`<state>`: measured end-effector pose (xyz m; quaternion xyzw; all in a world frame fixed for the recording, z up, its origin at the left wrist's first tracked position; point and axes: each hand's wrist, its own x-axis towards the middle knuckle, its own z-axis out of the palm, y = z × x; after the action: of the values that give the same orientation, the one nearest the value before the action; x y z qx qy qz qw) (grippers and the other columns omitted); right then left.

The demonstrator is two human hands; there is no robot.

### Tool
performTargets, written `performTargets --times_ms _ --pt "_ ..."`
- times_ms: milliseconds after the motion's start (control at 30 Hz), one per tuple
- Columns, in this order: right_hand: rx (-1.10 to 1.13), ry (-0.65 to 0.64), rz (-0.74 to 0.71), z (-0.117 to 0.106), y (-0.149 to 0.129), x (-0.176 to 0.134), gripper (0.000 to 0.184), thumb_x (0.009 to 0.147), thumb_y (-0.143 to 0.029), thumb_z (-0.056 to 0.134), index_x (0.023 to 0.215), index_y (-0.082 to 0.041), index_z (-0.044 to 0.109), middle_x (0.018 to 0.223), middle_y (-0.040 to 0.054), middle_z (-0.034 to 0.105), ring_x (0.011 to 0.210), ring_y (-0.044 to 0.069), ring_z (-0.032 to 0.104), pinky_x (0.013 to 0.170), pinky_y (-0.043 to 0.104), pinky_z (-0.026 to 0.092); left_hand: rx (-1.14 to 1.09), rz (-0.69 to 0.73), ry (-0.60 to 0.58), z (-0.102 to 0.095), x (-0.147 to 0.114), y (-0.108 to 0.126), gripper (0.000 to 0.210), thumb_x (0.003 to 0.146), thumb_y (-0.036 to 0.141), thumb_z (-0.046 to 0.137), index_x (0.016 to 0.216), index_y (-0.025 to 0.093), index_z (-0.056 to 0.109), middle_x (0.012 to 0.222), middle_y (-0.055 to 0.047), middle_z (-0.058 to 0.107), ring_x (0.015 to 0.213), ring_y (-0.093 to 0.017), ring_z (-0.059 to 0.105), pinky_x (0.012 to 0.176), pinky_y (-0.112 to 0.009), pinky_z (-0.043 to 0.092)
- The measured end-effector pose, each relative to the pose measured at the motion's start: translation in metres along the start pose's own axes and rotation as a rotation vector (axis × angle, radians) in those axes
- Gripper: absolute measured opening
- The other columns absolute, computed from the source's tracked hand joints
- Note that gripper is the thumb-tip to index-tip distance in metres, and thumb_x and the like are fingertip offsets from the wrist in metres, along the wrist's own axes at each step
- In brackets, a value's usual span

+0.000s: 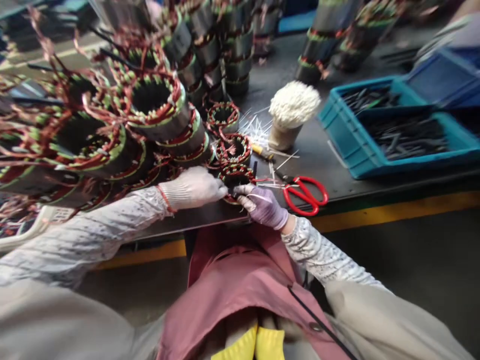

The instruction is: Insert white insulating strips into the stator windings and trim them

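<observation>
In the head view a motor stator (237,175) with copper windings stands at the bench's front edge, directly before me. My left hand (193,189), in a white knit glove, is closed at the stator's near left rim; what its fingertips pinch is hidden. My right hand (265,206), in a purple-palmed glove, is closed at the near right rim, with a thin white cable tie (258,196) running across its fingers. A small dark piece (231,191) shows between the fingertips. Red-handled scissors (307,196) lie just right of my right hand.
Stacked stators (157,105) crowd the left and back. A cup (284,134) holding a bundle of white ties (294,102) stands behind the scissors, near a yellow-handled tool (262,151). Teal bins (360,150) with dark pieces sit at right. Another person's sleeve (446,37) shows far right.
</observation>
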<state>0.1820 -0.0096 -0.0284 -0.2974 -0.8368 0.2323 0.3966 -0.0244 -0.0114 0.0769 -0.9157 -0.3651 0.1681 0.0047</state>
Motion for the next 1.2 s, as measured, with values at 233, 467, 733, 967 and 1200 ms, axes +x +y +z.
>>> performTargets --times_ms 233,467,733,967,1200 --pt "-0.087 0.158 0.015 -0.093 0.020 0.029 0.028 0.091 -0.033 0.061 0.115 -0.020 0.065 0.106 0.0069 0.071 0.095 0.019 0.067 0.085 0.035 0.056 -0.172 -0.075 0.138 0.014 0.015 -0.014 0.034 0.094 0.035 0.045 0.119 0.026 0.067 0.092 -0.005 0.075 0.073 -0.019 0.067 0.066 -0.027 0.045" --pt "-0.606 0.450 0.221 -0.123 0.071 0.094 0.021 0.079 -0.031 0.077 0.093 -0.018 0.069 0.117 0.0117 0.063 0.112 0.026 0.049 0.099 0.047 0.038 -0.262 0.062 0.177 0.034 0.014 -0.005 0.028 0.096 0.027 0.047 0.114 0.024 0.069 0.111 -0.003 0.073 0.088 -0.020 0.069 0.071 -0.027 0.045" --pt "-0.241 0.606 0.083 -0.128 0.086 0.096 0.010 0.084 -0.033 0.073 0.090 -0.027 0.071 0.096 0.0052 0.069 0.098 0.022 0.055 0.095 0.044 0.042 -0.247 0.096 0.330 0.046 0.005 0.001 0.023 0.089 0.031 0.067 0.111 0.024 0.067 0.111 -0.003 0.072 0.082 -0.017 0.069 0.065 -0.025 0.044" --pt "0.190 0.867 0.206 -0.116 0.066 0.122 0.023 0.085 -0.044 0.069 0.083 -0.022 0.066 0.070 -0.0007 0.067 0.054 0.011 0.056 0.054 0.031 0.052 -0.340 0.036 0.401 0.054 0.011 0.012 0.020 0.091 0.035 0.063 0.107 0.025 0.071 0.108 -0.003 0.071 0.083 -0.015 0.070 0.066 -0.023 0.046" --pt "0.243 0.650 0.239 -0.139 0.015 0.110 0.017 0.083 -0.037 0.073 0.082 -0.022 0.065 0.080 0.0014 0.067 0.077 0.016 0.067 0.074 0.037 0.060 -0.343 -0.143 0.350 0.045 0.011 0.030 0.054 0.087 0.035 0.069 0.138 0.025 0.053 0.117 -0.008 0.070 0.090 -0.022 0.070 0.069 -0.027 0.049"
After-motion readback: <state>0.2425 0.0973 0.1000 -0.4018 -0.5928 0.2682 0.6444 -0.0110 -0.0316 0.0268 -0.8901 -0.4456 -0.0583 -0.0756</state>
